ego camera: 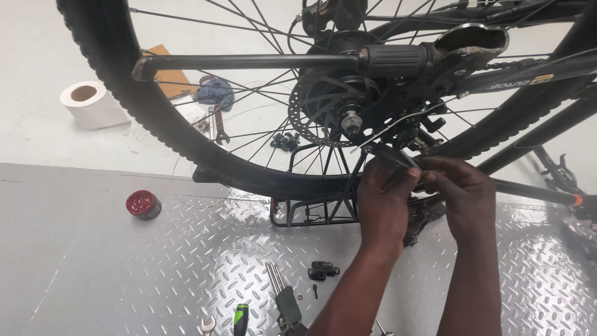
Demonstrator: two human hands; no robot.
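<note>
An upside-down black bicycle fills the top of the view, with its rear wheel (124, 81), brake disc (311, 115) and hub axle (351, 119) in the middle. My left hand (384, 202) pinches a thin black stay of the rear rack (311, 214) just below the axle. My right hand (460, 193) closes its fingers on a small part by the same spot, beside the left hand's fingertips. What sits between the fingers is too small to make out. The kickstand (249, 61) sticks out to the left above.
On the diamond-plate floor lie a red reflector (143, 205), a green-handled screwdriver (240, 318), a hex key set (283, 298), a small black clamp (323, 270) and loose bolts. Farther back are a paper roll (90, 102), a blue rag (214, 93) and wrenches (217, 127).
</note>
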